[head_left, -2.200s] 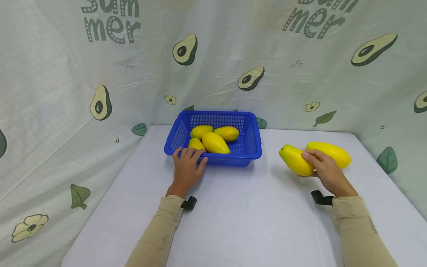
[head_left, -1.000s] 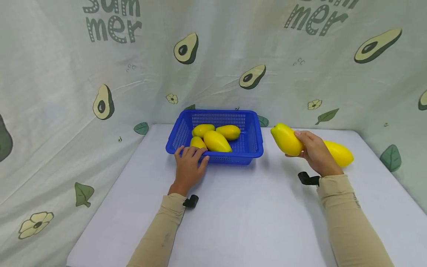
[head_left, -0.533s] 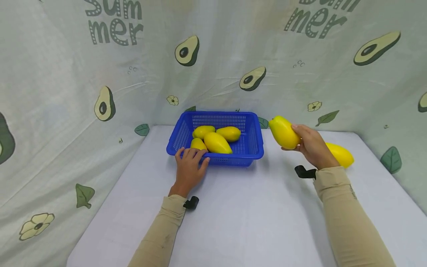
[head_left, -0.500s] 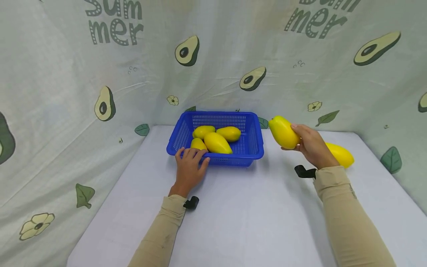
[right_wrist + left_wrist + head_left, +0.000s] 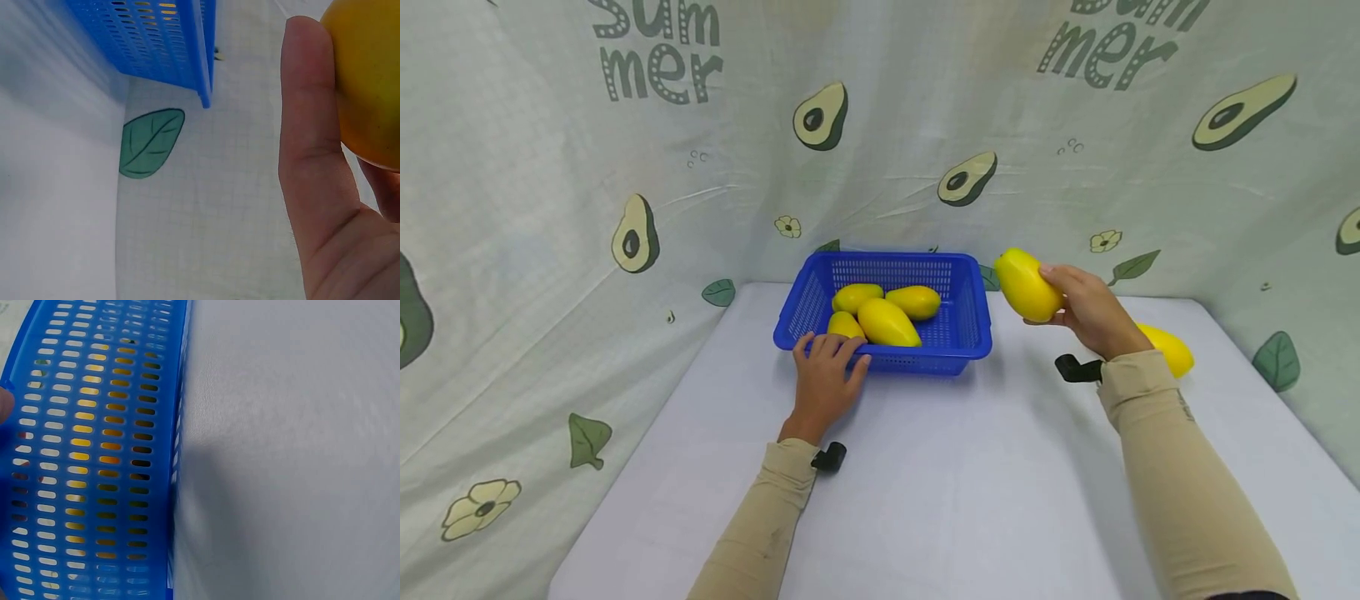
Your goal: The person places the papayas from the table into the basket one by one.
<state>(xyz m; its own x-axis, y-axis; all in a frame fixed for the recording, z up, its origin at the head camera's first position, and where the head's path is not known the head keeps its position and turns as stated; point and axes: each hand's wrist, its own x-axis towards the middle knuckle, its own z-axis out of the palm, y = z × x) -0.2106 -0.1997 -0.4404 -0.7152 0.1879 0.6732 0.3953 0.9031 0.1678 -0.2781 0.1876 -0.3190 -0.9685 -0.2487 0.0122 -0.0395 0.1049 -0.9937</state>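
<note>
A yellow mango (image 5: 1028, 285) is held in the air by my right hand (image 5: 1090, 308), to the right of the basket. The right wrist view shows the thumb (image 5: 309, 94) lying along the side of the mango (image 5: 369, 87), and the other fingers are mostly hidden behind it. My left hand (image 5: 825, 379) grips the front rim of the blue plastic basket (image 5: 895, 351), fingers curled over it near its left corner. Inside the basket lie several yellow mangoes (image 5: 889, 322), grouped left of centre. In the left wrist view, mango yellow shows through the slots of the basket wall (image 5: 94, 437).
Another mango (image 5: 1168, 350) lies on the white table (image 5: 955, 483) at the right, partly hidden by the right wrist. A printed cloth (image 5: 880, 183) hangs behind the basket and down the left and right sides. Each wrist wears a black camera mount (image 5: 1077, 368).
My right hand has lifted the mango from beside the other one on the table and carried it up and left towards the basket. The left hand has stayed on the rim.
</note>
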